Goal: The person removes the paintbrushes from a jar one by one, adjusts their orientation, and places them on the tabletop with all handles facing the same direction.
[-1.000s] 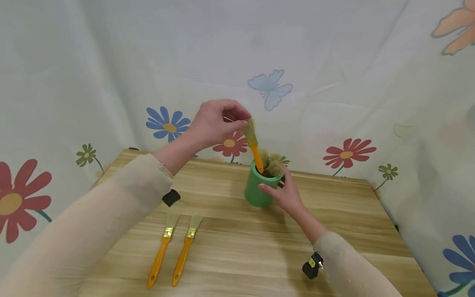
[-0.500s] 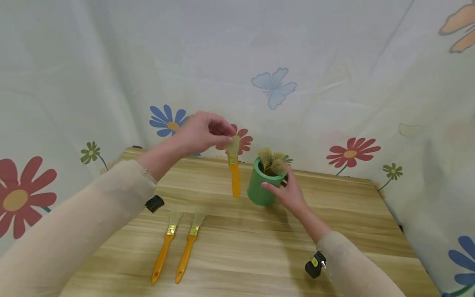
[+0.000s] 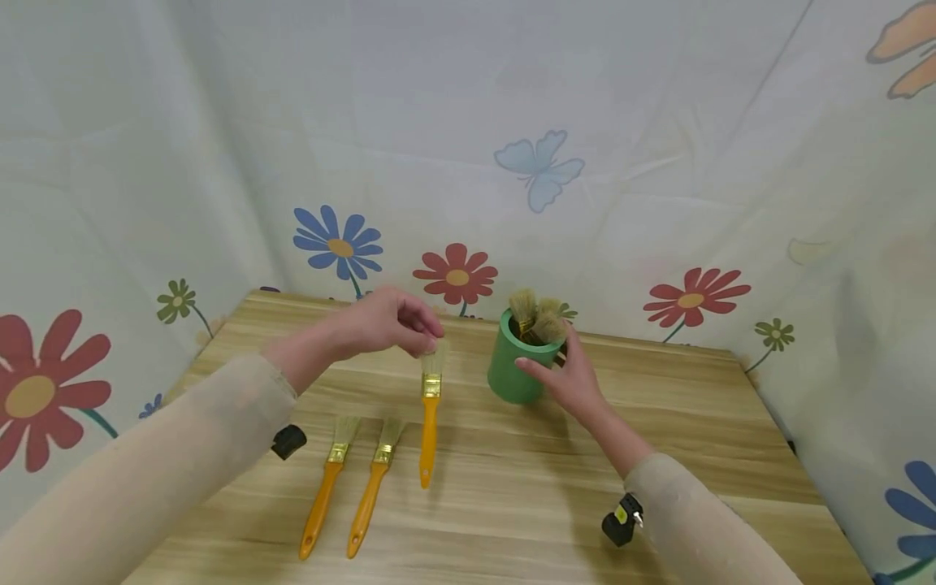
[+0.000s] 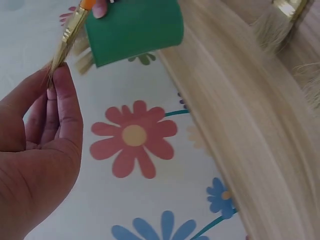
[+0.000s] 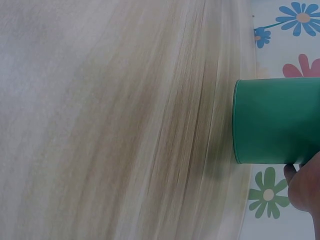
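Observation:
My left hand (image 3: pixel 383 325) pinches a paintbrush (image 3: pixel 429 431) by its bristle tips between thumb and fingers. The brush hangs with its orange handle downward, just right of two similar paintbrushes (image 3: pixel 322 496) (image 3: pixel 371 491) lying side by side on the table. In the left wrist view, the fingertips close on the pale bristles (image 4: pixel 59 56) below a gold ferrule. Farther back is a green cup (image 3: pixel 512 370) with several paintbrushes in it, bristles (image 3: pixel 522 307) up. My right hand (image 3: pixel 570 378) holds that cup from its right side, thumb across the front; some fingers are hidden behind it.
The wood-grain table (image 3: pixel 658 439) reaches back to a white cloth (image 3: pixel 409 106) printed with flowers and butterflies. Another cloth side stands at the left and right. Black devices (image 3: pixel 620 520) sit at both wrists.
My left hand has drawn the paintbrush up out of the cup, then brought it left and down toward the two lying brushes. The right hand stays on the cup.

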Action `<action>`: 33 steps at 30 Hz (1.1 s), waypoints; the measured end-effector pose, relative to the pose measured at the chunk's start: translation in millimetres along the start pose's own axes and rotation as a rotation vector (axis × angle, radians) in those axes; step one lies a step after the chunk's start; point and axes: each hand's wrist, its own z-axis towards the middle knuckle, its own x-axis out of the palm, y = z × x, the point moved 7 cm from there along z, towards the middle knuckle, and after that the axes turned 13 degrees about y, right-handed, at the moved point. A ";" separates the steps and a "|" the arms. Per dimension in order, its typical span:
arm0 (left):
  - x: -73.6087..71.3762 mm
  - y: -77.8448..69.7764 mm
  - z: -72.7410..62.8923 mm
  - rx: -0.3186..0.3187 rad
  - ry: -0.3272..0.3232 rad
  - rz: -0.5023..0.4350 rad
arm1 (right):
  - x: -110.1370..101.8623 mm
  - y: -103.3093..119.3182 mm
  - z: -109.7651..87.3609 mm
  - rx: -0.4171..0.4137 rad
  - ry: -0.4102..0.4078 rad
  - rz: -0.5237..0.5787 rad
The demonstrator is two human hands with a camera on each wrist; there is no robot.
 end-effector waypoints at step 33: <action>57.0 80.3 22.9 -0.050 0.065 0.074 | -0.8 2.1 -0.4 -0.027 -0.010 0.009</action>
